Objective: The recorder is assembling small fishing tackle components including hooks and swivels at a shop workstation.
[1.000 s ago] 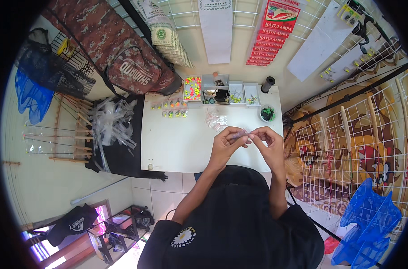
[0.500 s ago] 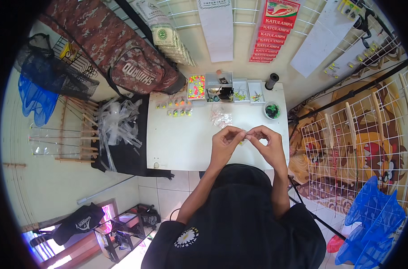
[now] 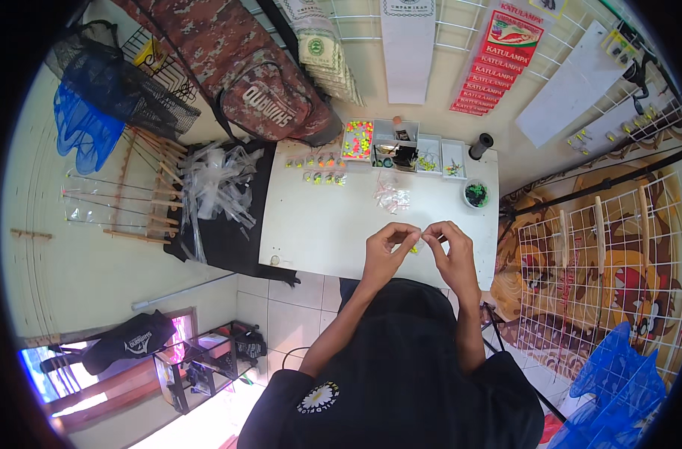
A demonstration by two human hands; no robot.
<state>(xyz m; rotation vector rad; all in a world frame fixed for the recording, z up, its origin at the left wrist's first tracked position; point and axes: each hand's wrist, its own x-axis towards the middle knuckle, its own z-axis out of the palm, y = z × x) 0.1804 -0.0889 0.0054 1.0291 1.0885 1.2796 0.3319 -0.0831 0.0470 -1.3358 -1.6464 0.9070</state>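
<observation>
Both hands are raised over the front part of the white table [image 3: 318,224], fingertips almost meeting. My left hand [image 3: 384,253] is closed in a pinch of thumb and forefinger. Mirroring it, my right hand [image 3: 455,253] pinches from the other side. Between and just below the fingertips hangs what looks like a small clear packet [image 3: 414,249] with a yellow-green piece in it; its outline is faint. Farther back on the table lies a loose pile of small clear plastic bags [image 3: 392,196]. Two rows of filled packets [image 3: 324,178] with yellow and orange pieces are at the table's back left.
Along the back stand a tray of bright beads [image 3: 357,140], a grey organizer box [image 3: 396,131], white trays [image 3: 452,159], a black cylinder [image 3: 481,146] and a tub of green and black pieces [image 3: 476,194]. A camouflage rod bag [image 3: 281,105] leans at left; a wire grid [image 3: 580,262] is at right.
My fingertips have come slightly apart, and more of the yellow-green piece shows below them. The whole view has shifted, so the table appears farther right.
</observation>
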